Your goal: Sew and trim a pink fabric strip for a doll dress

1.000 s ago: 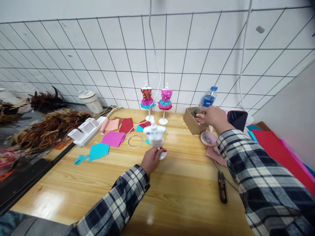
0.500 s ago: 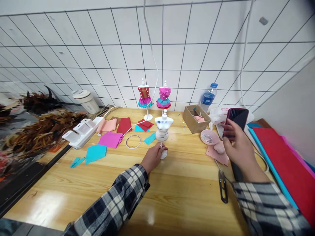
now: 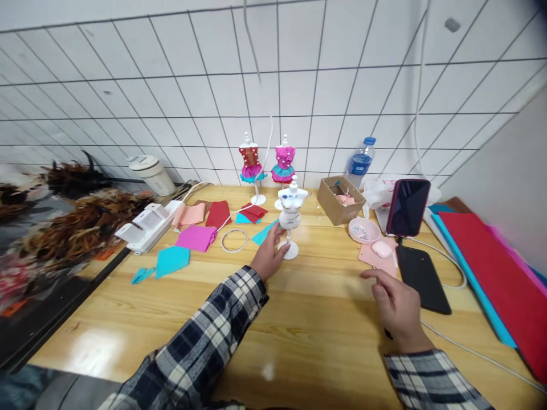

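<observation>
My left hand is beside a small white mannequin standing upright on its round base. Thumb and fingers are apart at the left of its stem; whether they touch it is hard to tell. Blue marks and dark lines show on its torso. My right hand hovers low over the table's right side, index finger stretched out and thumb apart. A black bit of the thread snips peeks from under its palm; the remainder is hidden. Behind stand two mannequins in tiny dresses, one red and brown, one pink.
Folded cloth pieces, magenta and turquoise, lie left, near a white ring. Right are a cardboard box, a pink dish, a phone, a black pad and red sheets.
My right hand has come from the cardboard box, past the phone, down over the snips. The white mannequin has moved slightly away and right, and my left hand's grip has loosened.
</observation>
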The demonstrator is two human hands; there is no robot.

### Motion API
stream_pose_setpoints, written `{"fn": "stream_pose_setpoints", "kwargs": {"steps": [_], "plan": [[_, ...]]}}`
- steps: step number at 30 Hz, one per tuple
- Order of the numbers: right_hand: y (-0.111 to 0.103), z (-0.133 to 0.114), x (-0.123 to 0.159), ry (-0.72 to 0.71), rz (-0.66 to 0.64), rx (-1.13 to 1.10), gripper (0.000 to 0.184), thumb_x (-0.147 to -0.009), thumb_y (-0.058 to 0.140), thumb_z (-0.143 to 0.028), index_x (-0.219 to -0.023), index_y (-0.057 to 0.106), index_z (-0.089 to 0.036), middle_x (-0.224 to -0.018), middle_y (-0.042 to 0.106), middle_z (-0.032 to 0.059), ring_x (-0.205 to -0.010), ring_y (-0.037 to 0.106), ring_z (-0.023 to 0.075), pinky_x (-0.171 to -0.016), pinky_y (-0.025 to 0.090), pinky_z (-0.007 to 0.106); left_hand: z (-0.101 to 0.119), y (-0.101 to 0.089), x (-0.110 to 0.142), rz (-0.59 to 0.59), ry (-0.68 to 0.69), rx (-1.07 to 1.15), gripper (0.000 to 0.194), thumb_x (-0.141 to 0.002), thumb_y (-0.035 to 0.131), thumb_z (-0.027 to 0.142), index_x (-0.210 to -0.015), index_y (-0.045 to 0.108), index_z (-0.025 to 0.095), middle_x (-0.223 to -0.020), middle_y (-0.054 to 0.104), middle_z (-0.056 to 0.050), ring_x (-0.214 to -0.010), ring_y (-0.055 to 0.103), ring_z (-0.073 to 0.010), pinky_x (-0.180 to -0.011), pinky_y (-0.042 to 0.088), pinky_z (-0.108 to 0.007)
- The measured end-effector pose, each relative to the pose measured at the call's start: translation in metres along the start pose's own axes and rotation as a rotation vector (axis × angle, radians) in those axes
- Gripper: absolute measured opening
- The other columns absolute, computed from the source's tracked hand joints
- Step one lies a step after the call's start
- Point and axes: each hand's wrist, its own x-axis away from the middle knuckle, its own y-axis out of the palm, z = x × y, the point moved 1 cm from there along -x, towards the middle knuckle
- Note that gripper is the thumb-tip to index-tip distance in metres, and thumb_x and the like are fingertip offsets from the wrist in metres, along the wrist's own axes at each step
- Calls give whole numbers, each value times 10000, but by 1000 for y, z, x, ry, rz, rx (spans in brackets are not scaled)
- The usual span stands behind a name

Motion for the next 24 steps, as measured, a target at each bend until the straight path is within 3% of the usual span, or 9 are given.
{"fn": "stream_pose_setpoints", "kwargs": {"steps": [2, 5, 6, 7, 8, 10, 13, 17, 24], "plan": [[3, -15, -1, -13, 76, 16, 365, -908, 436, -517, -921, 640, -214, -539, 481, -25, -482, 512, 165, -518, 372, 293, -1, -17, 9, 82, -25, -150, 577, -947, 457, 358, -1450, 259, 158, -1347, 573, -148, -1230, 571, -189, -1000, 480, -329], [17, -47, 0, -96, 95, -121, 316, -953, 368, -334, -676, 494, -249, -541, 492, -3, -501, 519, 169, -517, 393, 307, -6, -61, 25, 234, -115, -415, 385, -990, 339, 365, -1301, 481, 190, -1165, 680, -93, -1082, 641, -185, -936, 501, -327], [25, -59, 1, -158, 73, -183, 272, -951, 366, -272, -713, 496, -254, -570, 522, 2, -530, 542, 174, -520, 417, 305, -10, -79, 32, 279, -149, -474, 372, -992, 319, 369, -1230, 545, 195, -1142, 685, -92, -1089, 628, -205, -948, 487, -352], [34, -69, 3, -191, 73, -229, 171, -937, 397, -212, -851, 538, -257, -679, 595, 22, -629, 601, 187, -574, 473, 312, -14, -99, 38, 323, -186, -537, 373, -985, 328, 381, -1180, 584, 193, -1142, 681, -101, -1104, 612, -235, -968, 466, -387], [43, -78, 4, -240, 79, -277, 209, -918, 415, -157, -1056, 539, -254, -870, 656, 67, -809, 648, 211, -686, 528, 346, -19, -120, 45, 360, -223, -601, 378, -971, 352, 396, -1164, 601, 186, -1159, 670, -116, -1120, 593, -265, -986, 444, -418], [62, -91, 6, -401, -116, -331, 489, -883, 447, -105, -1348, 405, -255, -1210, 608, 128, -1140, 584, 244, -895, 533, 423, -31, -156, 57, 388, -286, -717, 394, -931, 415, 411, -1159, 618, 161, -1178, 653, -148, -1152, 557, -315, -1026, 395, -461], [78, -92, 7, -485, -397, -339, 658, -862, 453, -76, -1474, 288, -254, -1367, 530, 123, -1270, 494, 235, -1024, 482, 448, -49, -192, 71, 359, -351, -845, 440, -888, 454, 407, -1176, 620, 119, -1194, 640, -181, -1162, 542, -341, -1048, 365, -474], [81, -81, 5, -360, -499, -314, 581, -873, 454, -91, -1431, 379, -233, -1312, 585, 112, -1190, 548, 230, -1008, 491, 448, -63, -201, 77, 283, -405, -938, 508, -876, 465, 447, -1228, 602, 108, -1226, 634, -184, -1216, 512, -337, -1058, 362, -459], [85, -76, 2, -324, -555, -317, 332, -902, 465, -113, -1178, 616, -219, -1067, 704, 66, -979, 629, 203, -887, 515, 397, -60, -186, 65, 264, -479, -1024, 373, -872, 511, 485, -1063, 704, 229, -1221, 670, -116, -1180, 525, -367, -1066, 198, -661]]}}
